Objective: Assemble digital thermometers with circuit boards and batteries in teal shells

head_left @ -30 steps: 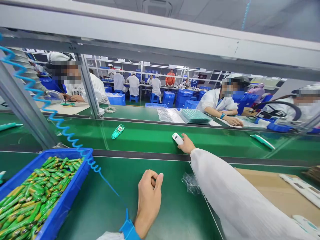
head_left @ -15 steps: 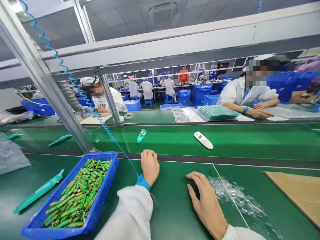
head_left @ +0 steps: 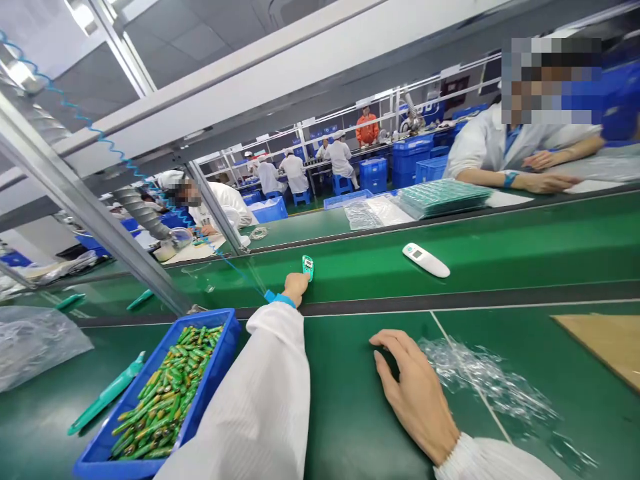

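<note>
Over the green belt, my left hand (head_left: pixel 296 287) is stretched forward, its fingers closed at the near end of a teal thermometer housing (head_left: pixel 308 265) with a small display. The fingertips are partly hidden behind the hand. A blue wrist strap circles that wrist. My right hand (head_left: pixel 415 393) rests on the green worktop, fingers loosely curved and thumb apart, holding nothing. Just right of it lies crumpled clear plastic (head_left: pixel 490 380). Farther along the belt lies a white handheld thermometer (head_left: pixel 426 260), apart from both hands.
A blue bin (head_left: pixel 231 333) of green and yellow batteries (head_left: pixel 170 393) stands left of my left arm. Beside it lie a teal elongated part (head_left: pixel 107 393) and a plastic bag (head_left: pixel 40 343). Cardboard (head_left: pixel 605 343) lies right. A metal post (head_left: pixel 100 200) rises at left; co-workers sit opposite.
My left hand has reached forward from the worktop edge onto the teal housing, which has turned more upright. My right hand stays in place. The view has tilted.
</note>
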Motion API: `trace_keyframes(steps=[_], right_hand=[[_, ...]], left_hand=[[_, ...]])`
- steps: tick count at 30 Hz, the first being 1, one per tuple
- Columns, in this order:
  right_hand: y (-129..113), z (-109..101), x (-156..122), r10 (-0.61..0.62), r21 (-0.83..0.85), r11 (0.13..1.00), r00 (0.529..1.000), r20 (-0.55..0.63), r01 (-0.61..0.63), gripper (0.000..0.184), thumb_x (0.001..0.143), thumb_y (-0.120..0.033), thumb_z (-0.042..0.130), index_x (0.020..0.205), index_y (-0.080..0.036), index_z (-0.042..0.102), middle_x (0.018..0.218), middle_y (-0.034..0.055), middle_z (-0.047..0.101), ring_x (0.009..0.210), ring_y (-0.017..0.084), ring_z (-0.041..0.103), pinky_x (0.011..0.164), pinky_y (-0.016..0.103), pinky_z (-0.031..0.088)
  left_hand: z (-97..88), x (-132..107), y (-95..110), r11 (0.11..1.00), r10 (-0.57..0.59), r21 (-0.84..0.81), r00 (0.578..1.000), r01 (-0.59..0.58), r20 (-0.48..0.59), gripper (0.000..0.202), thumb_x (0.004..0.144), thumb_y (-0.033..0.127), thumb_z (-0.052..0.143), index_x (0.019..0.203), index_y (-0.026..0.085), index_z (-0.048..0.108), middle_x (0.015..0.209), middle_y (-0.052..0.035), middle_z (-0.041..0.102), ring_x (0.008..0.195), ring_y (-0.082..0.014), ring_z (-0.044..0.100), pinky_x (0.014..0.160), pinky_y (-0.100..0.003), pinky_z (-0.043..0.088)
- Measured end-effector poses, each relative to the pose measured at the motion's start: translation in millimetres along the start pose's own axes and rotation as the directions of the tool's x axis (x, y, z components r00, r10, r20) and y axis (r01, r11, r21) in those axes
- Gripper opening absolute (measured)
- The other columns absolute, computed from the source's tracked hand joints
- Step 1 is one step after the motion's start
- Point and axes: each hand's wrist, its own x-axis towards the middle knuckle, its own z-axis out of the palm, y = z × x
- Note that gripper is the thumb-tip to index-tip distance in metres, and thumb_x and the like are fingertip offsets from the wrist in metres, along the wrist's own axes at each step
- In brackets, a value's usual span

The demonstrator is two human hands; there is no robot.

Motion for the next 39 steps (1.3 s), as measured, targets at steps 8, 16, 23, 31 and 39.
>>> trace_keyframes(steps=[8, 16, 23, 31, 39], right_hand=[[9.0, -16.1, 16.7, 0.272, 0.103, 0.958, 0.961, -0.045, -0.266, 0.03, 0.093, -0.045, 0.054, 0.105, -0.02, 0.062, 0.098, 0.0048, 0.059, 0.084, 0.013, 0.054, 0.078, 0.028, 0.045], [8.5, -16.8, 9.8, 0.34, 0.059, 0.939, 0.941, 0.003, -0.339, 0.033, 0.088, -0.048, 0.06, 0.095, -0.017, 0.063, 0.094, 0.0045, 0.057, 0.081, 0.013, 0.053, 0.076, 0.028, 0.042], [-11.4, -15.3, 0.7, 0.161, -0.085, 0.985, 0.972, 0.174, -0.148, 0.018, 0.093, -0.028, 0.057, 0.079, -0.018, 0.062, 0.088, 0.0021, 0.058, 0.089, 0.014, 0.052, 0.08, 0.029, 0.032], [-11.7, -27.6, 10.5, 0.029, -0.275, 0.961, 0.995, 0.1, -0.001, 0.01, 0.094, -0.031, 0.059, 0.096, -0.026, 0.067, 0.103, 0.0003, 0.061, 0.093, 0.013, 0.05, 0.084, 0.03, 0.028], [-16.9, -29.9, 8.3, -0.009, -0.206, 0.978, 0.997, 0.075, 0.025, 0.013, 0.097, -0.028, 0.053, 0.096, -0.023, 0.065, 0.102, 0.0009, 0.062, 0.092, 0.012, 0.05, 0.086, 0.03, 0.027]], left_hand=[[17.7, -136.6, -7.8, 0.963, 0.071, -0.268, 0.977, -0.015, 0.201, 0.039, 0.096, 0.049, 0.047, 0.082, 0.015, 0.059, 0.069, -0.0053, 0.067, 0.064, -0.015, 0.063, 0.069, -0.03, 0.051], [22.4, -201.6, -25.8, 0.978, 0.208, -0.061, 0.959, -0.2, 0.194, 0.023, 0.087, 0.038, 0.06, 0.102, 0.021, 0.059, 0.072, 0.0001, 0.068, 0.065, -0.0174, 0.06, 0.064, -0.028, 0.042], [28.1, -202.4, -24.1, 0.948, 0.25, 0.16, 0.956, -0.274, 0.155, 0.016, 0.089, 0.026, 0.053, 0.096, 0.023, 0.067, 0.084, -0.0067, 0.072, 0.077, -0.0235, 0.062, 0.071, -0.032, 0.039], [25.5, -203.3, -26.4, 0.938, 0.315, 0.069, 0.916, -0.341, 0.25, 0.014, 0.09, 0.029, 0.053, 0.095, 0.026, 0.066, 0.084, -0.0022, 0.072, 0.076, -0.0211, 0.062, 0.069, -0.029, 0.039], [17.9, -195.2, -28.0, 0.953, 0.283, 0.066, 0.946, -0.296, 0.157, 0.018, 0.091, 0.035, 0.05, 0.089, 0.024, 0.064, 0.073, 0.0004, 0.067, 0.065, -0.0181, 0.054, 0.064, -0.027, 0.035]])
